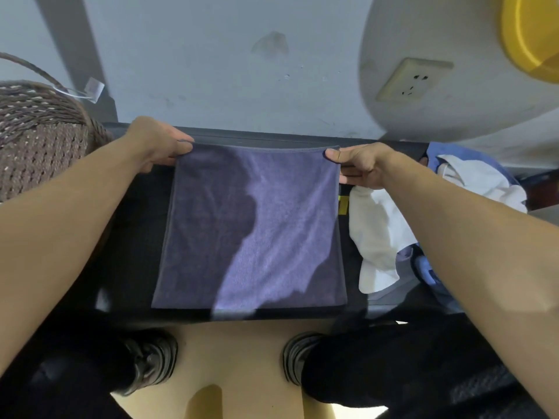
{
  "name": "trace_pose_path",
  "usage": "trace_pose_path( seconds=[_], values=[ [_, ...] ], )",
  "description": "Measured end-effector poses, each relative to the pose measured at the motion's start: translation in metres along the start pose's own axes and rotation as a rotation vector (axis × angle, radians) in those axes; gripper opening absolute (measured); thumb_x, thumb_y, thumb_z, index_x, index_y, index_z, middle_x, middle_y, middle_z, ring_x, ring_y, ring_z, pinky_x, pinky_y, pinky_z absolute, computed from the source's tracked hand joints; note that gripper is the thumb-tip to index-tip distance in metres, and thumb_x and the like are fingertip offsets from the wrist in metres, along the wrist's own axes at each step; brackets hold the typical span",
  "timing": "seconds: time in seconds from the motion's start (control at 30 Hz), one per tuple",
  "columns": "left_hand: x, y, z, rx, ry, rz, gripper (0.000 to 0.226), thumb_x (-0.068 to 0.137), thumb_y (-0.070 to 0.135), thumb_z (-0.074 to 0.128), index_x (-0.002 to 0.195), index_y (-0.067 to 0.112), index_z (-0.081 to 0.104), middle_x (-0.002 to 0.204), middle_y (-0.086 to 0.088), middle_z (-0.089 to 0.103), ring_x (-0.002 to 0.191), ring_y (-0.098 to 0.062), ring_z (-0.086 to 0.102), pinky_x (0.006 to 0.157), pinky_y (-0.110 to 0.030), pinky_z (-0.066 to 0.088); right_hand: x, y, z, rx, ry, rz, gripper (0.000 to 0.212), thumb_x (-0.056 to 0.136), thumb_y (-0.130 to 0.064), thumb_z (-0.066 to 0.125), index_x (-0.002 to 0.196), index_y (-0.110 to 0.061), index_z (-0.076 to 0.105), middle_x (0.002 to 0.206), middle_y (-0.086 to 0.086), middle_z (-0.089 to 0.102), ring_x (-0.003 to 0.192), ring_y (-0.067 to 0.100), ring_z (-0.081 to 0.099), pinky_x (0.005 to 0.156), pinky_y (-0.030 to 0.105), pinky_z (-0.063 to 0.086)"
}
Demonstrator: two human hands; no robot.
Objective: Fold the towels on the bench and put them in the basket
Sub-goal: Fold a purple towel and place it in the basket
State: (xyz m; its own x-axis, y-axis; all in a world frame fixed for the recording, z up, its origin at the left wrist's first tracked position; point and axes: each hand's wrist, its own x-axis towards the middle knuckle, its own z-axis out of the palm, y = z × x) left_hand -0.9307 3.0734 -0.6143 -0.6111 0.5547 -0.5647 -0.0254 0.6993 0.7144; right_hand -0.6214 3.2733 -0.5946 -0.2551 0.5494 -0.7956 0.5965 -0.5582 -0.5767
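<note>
The flat terry towel (251, 228) is purple-blue, and the padded tabletop (133, 237) under it is black. The woven wicker basket (39, 137) is brown with pale flecks. The crumpled cloth pile (384, 237) is white and blue, and the plastic tub (532, 34) is yellow.

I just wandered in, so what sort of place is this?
Probably a plain indoor laundry corner: a purple towel spread on a dark bench, a woven basket beside it, and a wall socket on a painted wall.
</note>
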Motion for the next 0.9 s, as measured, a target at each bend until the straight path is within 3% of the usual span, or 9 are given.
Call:
trace_pose_path(
  seconds=[0.13,0.23,0.33,0.43,0.5,0.57,0.73,0.8,0.9],
  values=[
    [-0.003,-0.008,0.008,0.28,0.259,0.162,0.018,0.082,0.012,0.075,0.099,0.008,0.073,0.099,-0.013,0.072,0.096,-0.027,0.067,0.096,-0.034,0.052,0.001,0.005,0.011,-0.101,0.296,-0.184,0.019,0.076,-0.018,0.085,0.084,-0.009,0.072,0.093,0.011,0.075,0.087,0.025,0.074,0.068,0.035,0.061],
    [-0.026,-0.011,0.033,0.432,0.491,0.226,0.029,0.088,0.019,0.065,0.113,0.008,0.057,0.122,-0.017,0.057,0.112,-0.036,0.055,0.098,-0.042,0.043,-0.015,0.016,0.032,-0.667,0.613,-0.632,0.021,0.085,-0.025,0.069,0.103,-0.015,0.07,0.11,0.01,0.067,0.101,0.029,0.064,0.088,0.039,0.053],
    [-0.061,-0.013,0.074,0.556,0.575,0.503,0.035,0.089,0.02,0.053,0.122,0.008,0.051,0.127,-0.019,0.049,0.117,-0.038,0.046,0.098,-0.049,0.036,-0.036,0.047,0.07,-0.882,0.516,-1.078,0.031,0.086,-0.025,0.06,0.114,-0.014,0.067,0.12,0.012,0.059,0.114,0.034,0.053,0.095,0.044,0.045],
    [-0.087,-0.038,0.113,0.762,0.332,0.515,0.054,0.098,0.033,0.042,0.145,0.006,0.035,0.152,-0.02,0.031,0.142,-0.038,0.025,0.115,-0.05,0.023,-0.043,0.09,0.104,-1.082,0.42,-0.917,0.061,0.097,-0.047,0.045,0.15,-0.018,0.039,0.161,0.012,0.025,0.15,0.034,0.014,0.121,0.05,0.015],
    [-0.089,-0.062,0.118,0.871,0.29,0.456,0.066,0.102,0.04,0.03,0.156,0.007,0.012,0.164,-0.017,0.005,0.152,-0.033,0.0,0.122,-0.047,0.003,-0.038,0.11,0.115,-1.142,0.389,-0.784,0.071,0.1,-0.058,0.028,0.159,-0.022,0.013,0.166,0.008,0.0,0.153,0.03,-0.009,0.123,0.05,-0.002],
    [-0.086,-0.079,0.109,0.919,0.324,0.461,0.069,0.101,0.043,0.024,0.157,0.007,0.006,0.164,-0.016,-0.002,0.152,-0.029,-0.005,0.123,-0.046,-0.003,-0.035,0.115,0.117,-1.178,0.4,-0.781,0.073,0.099,-0.061,0.022,0.159,-0.024,0.004,0.166,0.007,-0.007,0.152,0.027,-0.015,0.122,0.05,-0.006],
    [-0.09,-0.08,0.078,1.066,0.217,0.413,0.072,0.1,0.051,0.021,0.158,0.014,0.0,0.165,-0.01,-0.006,0.152,-0.029,-0.007,0.122,-0.051,-0.003,-0.059,0.125,0.105,-1.272,0.452,-0.733,0.076,0.098,-0.06,0.023,0.159,-0.02,-0.001,0.165,0.011,-0.01,0.152,0.031,-0.015,0.121,0.053,-0.01],
    [-0.093,-0.058,0.071,1.127,0.163,0.369,0.072,0.1,0.048,0.03,0.157,0.013,0.005,0.164,-0.016,-0.001,0.151,-0.034,-0.002,0.121,-0.052,0.003,-0.079,0.136,0.103,-1.333,0.363,-0.768,0.075,0.099,-0.058,0.024,0.159,-0.02,-0.003,0.165,0.012,-0.012,0.151,0.032,-0.015,0.121,0.052,-0.01],
    [-0.121,-0.023,0.061,1.187,0.112,0.508,0.062,0.093,0.035,0.049,0.146,0.007,0.034,0.15,-0.02,0.035,0.135,-0.037,0.037,0.108,-0.047,0.032,-0.111,0.141,0.097,-1.385,0.113,-0.807,0.076,0.099,-0.057,0.029,0.159,-0.023,-0.004,0.166,0.01,-0.01,0.152,0.032,-0.009,0.122,0.051,0.0]
  ],
)
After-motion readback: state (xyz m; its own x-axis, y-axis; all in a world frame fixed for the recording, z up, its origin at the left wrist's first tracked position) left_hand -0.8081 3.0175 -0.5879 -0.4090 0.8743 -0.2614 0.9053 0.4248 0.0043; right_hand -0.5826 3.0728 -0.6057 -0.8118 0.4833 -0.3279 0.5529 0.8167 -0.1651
